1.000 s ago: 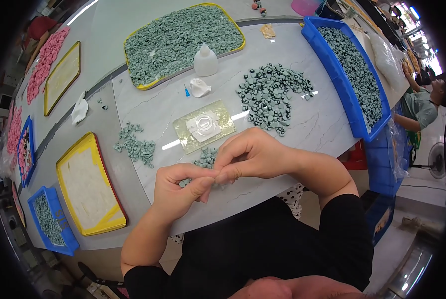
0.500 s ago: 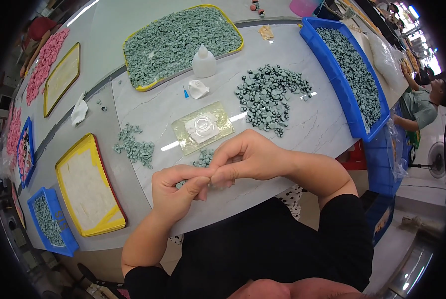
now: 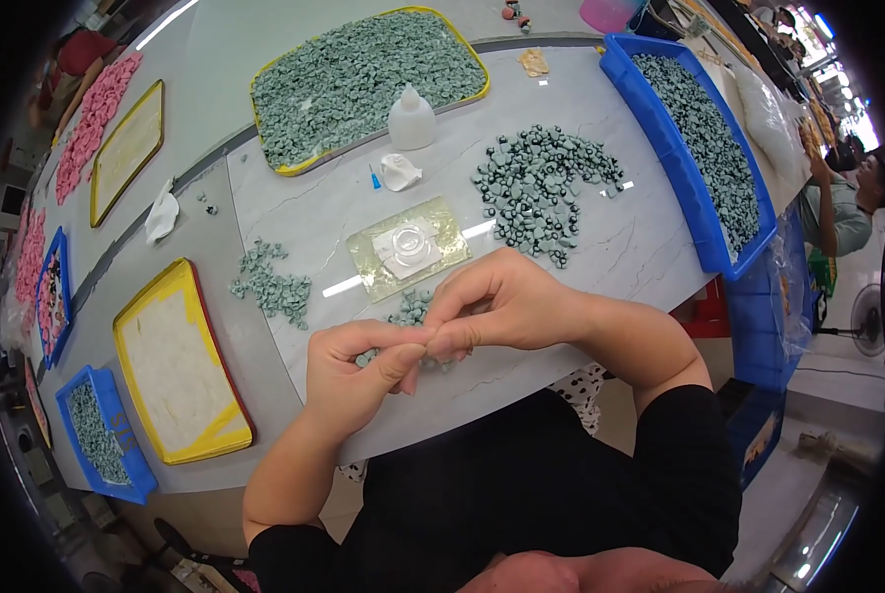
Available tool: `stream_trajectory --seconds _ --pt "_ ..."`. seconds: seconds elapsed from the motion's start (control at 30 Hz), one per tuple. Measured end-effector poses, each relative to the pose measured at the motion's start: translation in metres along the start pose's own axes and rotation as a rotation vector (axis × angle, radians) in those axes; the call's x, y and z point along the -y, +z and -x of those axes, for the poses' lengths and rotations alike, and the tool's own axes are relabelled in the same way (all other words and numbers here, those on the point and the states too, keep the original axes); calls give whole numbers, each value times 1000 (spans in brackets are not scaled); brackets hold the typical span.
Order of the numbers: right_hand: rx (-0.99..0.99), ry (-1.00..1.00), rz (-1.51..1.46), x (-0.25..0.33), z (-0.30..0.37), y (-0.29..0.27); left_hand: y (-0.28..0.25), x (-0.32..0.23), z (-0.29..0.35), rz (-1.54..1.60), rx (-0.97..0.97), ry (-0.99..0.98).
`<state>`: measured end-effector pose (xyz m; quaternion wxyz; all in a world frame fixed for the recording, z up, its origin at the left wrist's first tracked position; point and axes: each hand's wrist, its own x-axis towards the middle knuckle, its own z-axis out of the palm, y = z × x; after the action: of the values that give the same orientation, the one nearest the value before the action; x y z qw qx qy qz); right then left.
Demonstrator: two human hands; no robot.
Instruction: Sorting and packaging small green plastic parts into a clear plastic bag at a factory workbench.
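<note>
My left hand [image 3: 361, 368] and my right hand [image 3: 492, 308] meet fingertip to fingertip over the near part of the table. Both are closed in a pinch, and whatever lies between the fingertips is too small or hidden to make out. Small grey-green pieces [image 3: 411, 304] lie partly hidden under and behind my hands. Just beyond sits a yellowish translucent block [image 3: 450, 237] bearing a white sheet and a clear round dish [image 3: 409, 243]. To its left is a loose pile of grey-green pieces [image 3: 272, 287]; to its right, a larger pile of green pieces with dark shiny parts [image 3: 536, 193].
A white squeeze bottle [image 3: 412, 123], a blue needle tip [image 3: 374, 178] and a crumpled white tissue [image 3: 400, 172] stand beyond the block. A yellow-rimmed tray [image 3: 363, 84] full of green pieces lies farther back. Blue bins [image 3: 668, 148] stand right and left; an empty-looking yellow tray [image 3: 180, 366] is at left.
The view has shifted slightly. My hands keep nearly the same pinched pose, fingertips together. At the far right, another person has raised an arm.
</note>
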<state>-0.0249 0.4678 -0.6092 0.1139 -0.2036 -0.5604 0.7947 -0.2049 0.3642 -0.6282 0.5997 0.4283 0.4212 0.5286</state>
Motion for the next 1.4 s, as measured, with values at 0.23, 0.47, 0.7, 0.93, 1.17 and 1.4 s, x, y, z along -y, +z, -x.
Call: stream_trajectory --seconds 0.23,0.47,0.7,0.93,1.17,1.4 --pt "54 14 -34 -2 -2 -7 -1 3 -5 84 50 -28" --pt "72 39 -85 -2 -3 -11 2 4 -7 97 52 -5" --pt "101 61 -166 -1 -5 -3 3 3 -3 92 -10 12" --pt "69 48 -195 3 1 3 3 0 3 113 3 35" --pt "62 24 -151 4 3 6 5 -7 7 60 2 53" --pt "63 15 -112 7 3 2 6 -10 2 25 -1 14"
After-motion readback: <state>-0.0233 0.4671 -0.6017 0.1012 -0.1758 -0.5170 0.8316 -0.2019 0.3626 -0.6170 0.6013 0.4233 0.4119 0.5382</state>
